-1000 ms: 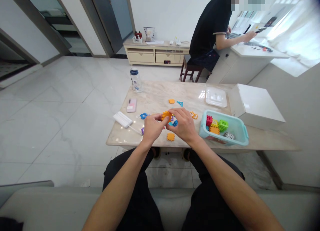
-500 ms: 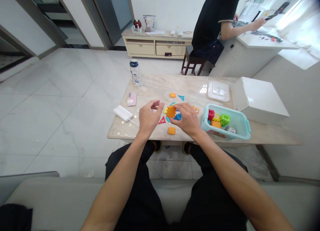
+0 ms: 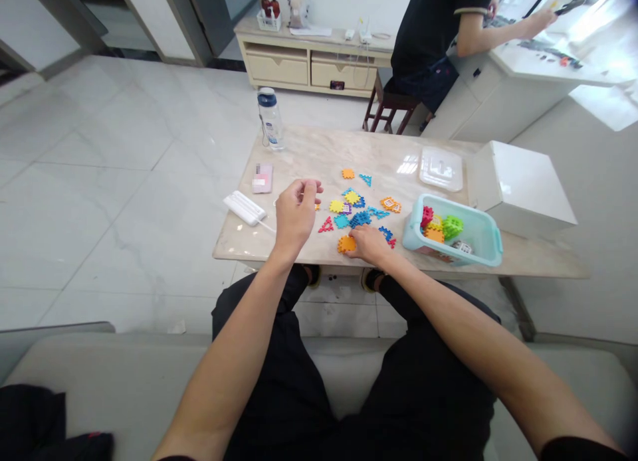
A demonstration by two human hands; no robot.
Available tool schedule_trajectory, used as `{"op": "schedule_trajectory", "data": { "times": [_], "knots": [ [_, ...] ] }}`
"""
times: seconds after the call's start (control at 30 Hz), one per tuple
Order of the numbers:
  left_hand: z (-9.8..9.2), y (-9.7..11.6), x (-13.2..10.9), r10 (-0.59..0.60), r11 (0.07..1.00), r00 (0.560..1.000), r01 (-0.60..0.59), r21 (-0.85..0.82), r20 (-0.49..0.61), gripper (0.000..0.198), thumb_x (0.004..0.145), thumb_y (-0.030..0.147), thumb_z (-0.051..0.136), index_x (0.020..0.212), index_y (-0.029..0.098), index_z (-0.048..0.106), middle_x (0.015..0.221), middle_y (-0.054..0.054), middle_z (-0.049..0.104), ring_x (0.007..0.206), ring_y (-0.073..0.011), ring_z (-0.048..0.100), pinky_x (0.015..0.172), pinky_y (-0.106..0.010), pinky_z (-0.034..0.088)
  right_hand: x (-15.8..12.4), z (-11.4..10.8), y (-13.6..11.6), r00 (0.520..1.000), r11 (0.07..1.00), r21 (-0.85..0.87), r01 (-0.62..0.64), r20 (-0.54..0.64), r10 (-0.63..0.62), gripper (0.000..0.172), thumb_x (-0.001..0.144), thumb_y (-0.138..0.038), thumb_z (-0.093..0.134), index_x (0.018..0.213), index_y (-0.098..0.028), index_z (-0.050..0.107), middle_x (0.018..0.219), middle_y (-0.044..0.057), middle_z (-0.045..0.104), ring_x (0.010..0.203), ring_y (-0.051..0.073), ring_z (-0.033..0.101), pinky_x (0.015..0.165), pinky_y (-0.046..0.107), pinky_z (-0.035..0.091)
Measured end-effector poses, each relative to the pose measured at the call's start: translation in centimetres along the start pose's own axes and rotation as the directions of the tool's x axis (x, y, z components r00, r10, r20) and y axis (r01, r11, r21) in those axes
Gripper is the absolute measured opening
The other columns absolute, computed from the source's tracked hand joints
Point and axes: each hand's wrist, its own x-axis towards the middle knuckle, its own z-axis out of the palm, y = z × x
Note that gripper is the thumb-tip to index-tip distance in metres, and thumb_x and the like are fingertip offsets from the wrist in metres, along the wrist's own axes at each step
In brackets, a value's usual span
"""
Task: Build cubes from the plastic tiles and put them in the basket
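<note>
Several flat plastic puzzle tiles (image 3: 355,208) in orange, yellow, blue, teal and red lie scattered on the marble coffee table (image 3: 319,155). My right hand (image 3: 367,242) rests low on the table, its fingers touching an orange tile (image 3: 345,244) near the front edge. My left hand (image 3: 295,212) hovers above the table to the left of the tiles, fingers curled loosely with thumb and forefinger pinched; what is between them is too small to make out. A teal bin (image 3: 478,238) on the right holds assembled red, orange and green cubes (image 3: 441,227).
A water bottle (image 3: 270,119) stands at the table's far left. A pink phone (image 3: 262,179) and a white case (image 3: 244,208) lie left of my hand. A clear lid (image 3: 441,169) and white box (image 3: 521,188) sit at right. Another person sits at a desk behind.
My hands have parted. The right hand dropped from holding an orange piece above the table down onto an orange tile near the front edge. The left stays raised. The view tilted downward.
</note>
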Motion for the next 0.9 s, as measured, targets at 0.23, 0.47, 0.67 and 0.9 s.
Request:
{"op": "schedule_trajectory", "data": {
  "times": [0.23,0.47,0.67,0.9],
  "knots": [
    [-0.1,0.0,-0.1,0.02,1.0,1.0,-0.019,-0.016,0.023,0.034,0.109,0.042,0.051,0.099,0.022,0.077,0.1,-0.008,0.082,0.077,-0.0146,0.073,0.07,-0.026,0.056,0.5,0.5,-0.8,0.998,1.0,-0.005,-0.013,0.053,0.013,0.039,0.096,-0.048,0.076,0.115,-0.013,0.076,0.121,0.017,0.076,0.118,0.031,0.067,0.098,0.035,0.053],
    [-0.1,0.1,-0.1,0.004,1.0,1.0,-0.004,-0.024,0.023,0.04,0.111,0.045,0.048,0.1,0.021,0.077,0.102,-0.008,0.082,0.079,-0.0146,0.072,0.07,-0.025,0.056,0.6,0.4,-1.4,0.996,0.999,-0.014,-0.053,0.073,0.054,0.039,0.098,-0.046,0.075,0.116,-0.012,0.077,0.124,0.018,0.074,0.12,0.03,0.067,0.097,0.034,0.053],
    [0.0,0.4,-0.3,0.004,1.0,1.0,-0.004,-0.01,0.026,0.039,0.111,0.046,0.049,0.099,0.021,0.076,0.101,-0.008,0.081,0.08,-0.0151,0.073,0.072,-0.027,0.057,0.8,0.7,-1.2,0.993,0.996,0.011,-0.092,0.071,0.091,0.041,0.097,-0.049,0.078,0.115,-0.012,0.077,0.124,0.018,0.074,0.118,0.03,0.068,0.096,0.034,0.054],
    [0.2,0.1,-0.3,0.015,1.0,0.999,-0.015,0.005,0.038,0.039,0.111,0.046,0.049,0.099,0.021,0.076,0.101,-0.008,0.08,0.08,-0.0152,0.073,0.073,-0.027,0.057,1.1,1.3,-1.4,0.989,0.992,0.003,-0.126,0.078,0.126,0.044,0.095,-0.05,0.08,0.115,-0.011,0.078,0.123,0.019,0.074,0.121,0.032,0.067,0.096,0.035,0.054]
  ]
}}
